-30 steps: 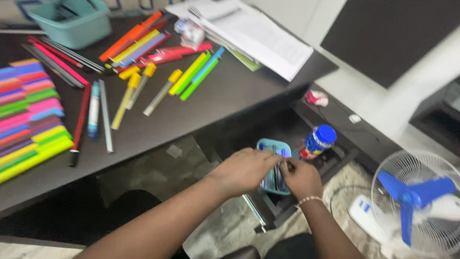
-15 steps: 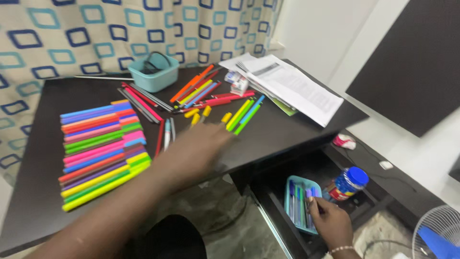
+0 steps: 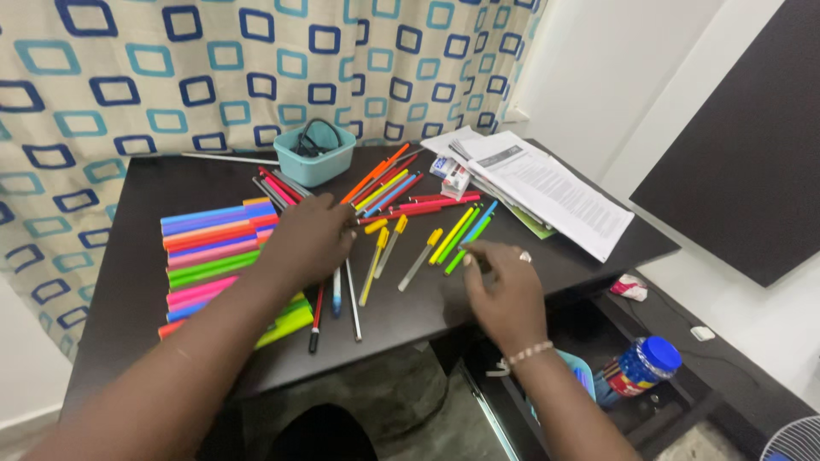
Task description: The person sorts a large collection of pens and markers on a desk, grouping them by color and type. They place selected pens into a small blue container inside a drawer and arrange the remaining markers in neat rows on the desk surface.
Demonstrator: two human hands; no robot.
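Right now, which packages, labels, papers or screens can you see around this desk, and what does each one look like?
Small box: back of the desk beside the papers, white with red and blue patches.
Stack of printed papers: right rear corner of the desk, white sheets, a green sheet edge beneath.
Jar: low shelf right of the desk, blue lid, blue, red and yellow label.
Dark panel: against the right wall, flat, black, blank.

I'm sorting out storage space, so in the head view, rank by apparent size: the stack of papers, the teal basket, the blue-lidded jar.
1. Stack of papers, clearly largest.
2. Teal basket.
3. Blue-lidded jar.
The basket and the jar look close in size. The jar sits lower and nearer the camera, so their order is unsure.
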